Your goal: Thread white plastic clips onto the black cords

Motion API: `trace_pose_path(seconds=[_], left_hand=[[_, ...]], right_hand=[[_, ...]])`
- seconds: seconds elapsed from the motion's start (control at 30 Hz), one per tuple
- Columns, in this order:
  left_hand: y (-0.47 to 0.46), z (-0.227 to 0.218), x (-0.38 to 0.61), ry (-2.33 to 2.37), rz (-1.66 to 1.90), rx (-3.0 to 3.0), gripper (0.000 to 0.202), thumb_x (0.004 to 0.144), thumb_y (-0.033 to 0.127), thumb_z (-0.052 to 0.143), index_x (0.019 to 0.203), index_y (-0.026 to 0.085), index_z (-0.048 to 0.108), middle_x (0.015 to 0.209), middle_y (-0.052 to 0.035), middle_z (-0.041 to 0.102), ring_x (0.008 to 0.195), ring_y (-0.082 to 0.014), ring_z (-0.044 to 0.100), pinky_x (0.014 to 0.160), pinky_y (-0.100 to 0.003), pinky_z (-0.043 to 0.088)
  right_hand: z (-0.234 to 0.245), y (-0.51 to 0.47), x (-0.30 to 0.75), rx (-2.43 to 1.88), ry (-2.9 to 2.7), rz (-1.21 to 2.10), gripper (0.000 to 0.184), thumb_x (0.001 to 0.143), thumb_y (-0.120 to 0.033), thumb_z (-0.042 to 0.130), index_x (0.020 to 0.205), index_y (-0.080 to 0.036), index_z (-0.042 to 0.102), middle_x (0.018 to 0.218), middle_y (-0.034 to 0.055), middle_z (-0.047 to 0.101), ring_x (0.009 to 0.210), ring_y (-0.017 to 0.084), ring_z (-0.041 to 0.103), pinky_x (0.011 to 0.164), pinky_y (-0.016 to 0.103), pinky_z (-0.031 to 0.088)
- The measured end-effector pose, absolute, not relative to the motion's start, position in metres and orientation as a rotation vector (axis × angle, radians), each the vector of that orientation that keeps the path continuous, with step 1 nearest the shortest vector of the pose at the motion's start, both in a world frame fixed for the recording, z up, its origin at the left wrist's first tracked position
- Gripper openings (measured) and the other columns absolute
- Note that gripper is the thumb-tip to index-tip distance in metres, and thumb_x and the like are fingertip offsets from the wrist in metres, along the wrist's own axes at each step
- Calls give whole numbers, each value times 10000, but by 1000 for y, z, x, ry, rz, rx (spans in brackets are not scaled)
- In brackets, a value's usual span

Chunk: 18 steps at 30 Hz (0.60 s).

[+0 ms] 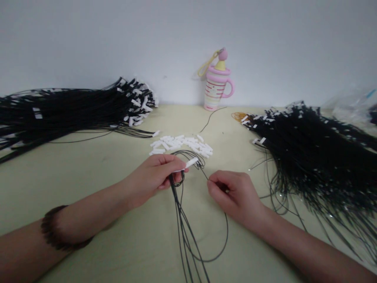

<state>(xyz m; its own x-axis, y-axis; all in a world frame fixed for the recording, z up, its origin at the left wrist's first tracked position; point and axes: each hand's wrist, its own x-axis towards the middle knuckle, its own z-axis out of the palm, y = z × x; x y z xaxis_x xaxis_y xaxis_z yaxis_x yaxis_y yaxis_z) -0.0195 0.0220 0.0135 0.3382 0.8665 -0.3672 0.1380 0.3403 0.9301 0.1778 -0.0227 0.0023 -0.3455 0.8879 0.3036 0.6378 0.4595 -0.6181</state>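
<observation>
Between the thumb and fingers of my left hand (165,169) is a small white connector (192,162), its far end sticking out to the right. Thin black wires (182,220) hang from that hand toward the near edge, and some loop behind the connector. My right hand (232,192) pinches a single black wire (204,172) that runs up to the connector's end. The rest of this wire curves down below the right hand. Just beyond my left hand lies a loose pile of white connectors (181,143).
A thick bundle of black wires with white ends (88,106) lies at the left. Another large black wire bundle (318,157) spreads over the right side. By the wall stands a pink-and-white cup (215,90). A clear plastic bag (353,104) sits far right.
</observation>
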Motion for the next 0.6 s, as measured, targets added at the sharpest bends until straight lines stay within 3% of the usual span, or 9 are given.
trace_pose_path(seconds=[0.6], left_hand=[[23, 11, -19, 1148, 637, 1154, 214, 760, 342, 590, 699, 140, 623, 543, 33, 510, 476, -45, 370, 419, -162, 197]], right_hand=[[1, -22, 177, -1299, -2083, 582, 168, 762, -111, 472, 597, -138, 492, 521, -57, 395, 487, 38, 350, 474, 170, 253]])
